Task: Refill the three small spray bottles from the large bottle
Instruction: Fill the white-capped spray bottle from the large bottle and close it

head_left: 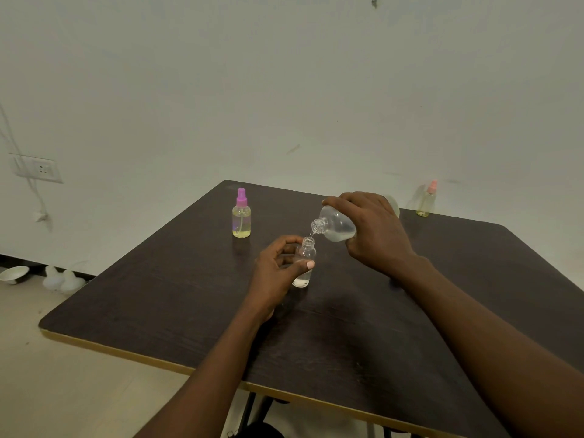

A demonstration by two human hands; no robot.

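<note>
Plain pale wall (284, 74), dim even light, no window in view. Scuff mark (293, 149) mid-wall, a dark spot (374, 3) near the top. White socket plate (39, 168) at left, with a thin cable (33, 188) hanging from it. Dark skirting strip (19, 260) ran along the wall's foot. Floor (47, 374) was light beige. A white bowl (14, 274) and two white rounded objects (63, 279) sat on it against the wall. Dark wood-grain table (158, 295) had rounded corners, a yellowish edge band (126, 354) and dark legs (249, 409) below.

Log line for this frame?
step: pouring | right hand: tilts large bottle | left hand: steadies uncapped small bottle | capped: purple-top bottle, pink-top bottle
</note>
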